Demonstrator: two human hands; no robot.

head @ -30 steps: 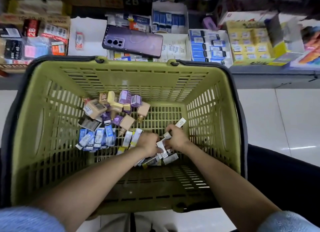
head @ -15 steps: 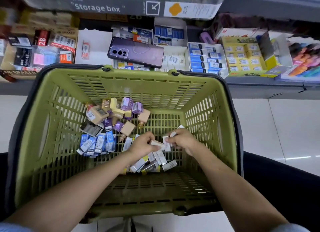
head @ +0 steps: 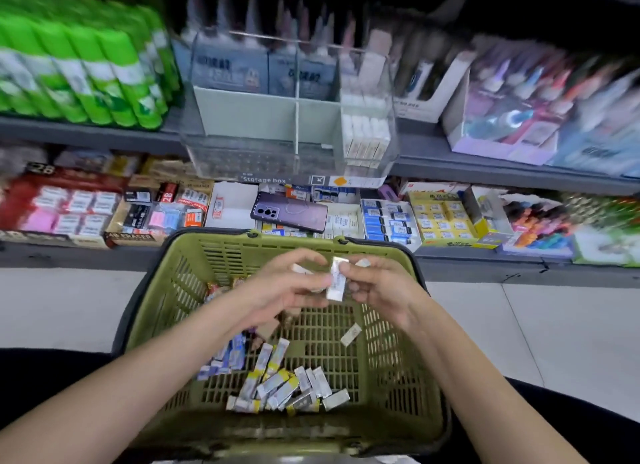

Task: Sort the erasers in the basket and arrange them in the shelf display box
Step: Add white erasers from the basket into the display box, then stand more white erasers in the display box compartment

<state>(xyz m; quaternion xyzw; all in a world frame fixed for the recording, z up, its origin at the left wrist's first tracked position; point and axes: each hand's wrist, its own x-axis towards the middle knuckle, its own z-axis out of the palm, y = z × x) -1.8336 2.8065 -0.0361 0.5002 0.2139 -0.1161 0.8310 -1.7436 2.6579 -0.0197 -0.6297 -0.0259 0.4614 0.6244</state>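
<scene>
An eraser (head: 336,279) is pinched by the fingers (head: 313,283) of left hand (head: 287,289) and right hand (head: 379,289) over the basket (head: 166,290), where loose erasers (head: 277,384) are heaped. A phone (head: 289,211) is laid beyond, beneath the display box (head: 263,117).

The clear storage box (head: 263,162) on the upper shelf is showing the words "Storage box" on its front label. A red carton (head: 69,180) at the left is showing "2B" on its corner, and a small red pack (head: 167,196) is also showing "2B". A brown carton (head: 130,237) is carrying the word "ERASER" on its front edge. The other print is looking too blurred to read.
</scene>
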